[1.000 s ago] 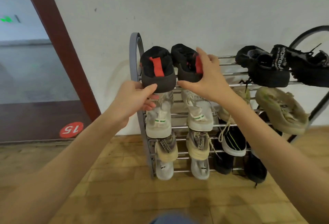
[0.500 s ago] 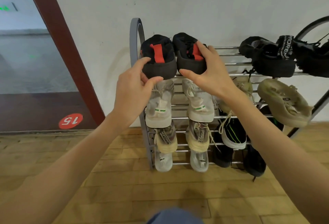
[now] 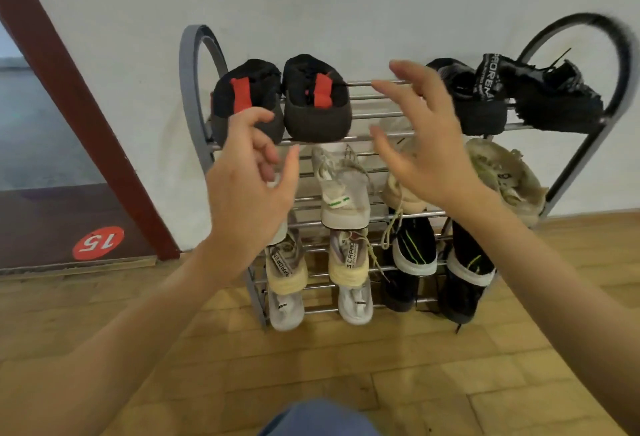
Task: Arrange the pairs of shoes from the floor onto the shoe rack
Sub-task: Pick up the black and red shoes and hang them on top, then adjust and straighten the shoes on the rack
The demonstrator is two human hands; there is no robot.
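A pair of black shoes with red heel tabs stands on the top shelf of the metal shoe rack (image 3: 377, 138), left shoe (image 3: 246, 96) beside right shoe (image 3: 317, 103), heels toward me. My left hand (image 3: 249, 190) hovers just below and in front of the left shoe, fingers loosely curled, holding nothing. My right hand (image 3: 420, 138) is to the right of the right shoe, fingers spread, empty. Both hands are apart from the shoes.
Black shoes (image 3: 512, 96) fill the top shelf's right side. Cream shoes (image 3: 502, 176), white shoes (image 3: 343, 190) and black-green shoes (image 3: 414, 248) occupy lower shelves. The rack stands against a white wall; a dark red door frame (image 3: 86, 117) is at left. Wooden floor lies below.
Both hands have let go of the black and red shoes and drawn back toward me. The pair stays on the top shelf. The camera has shifted slightly.
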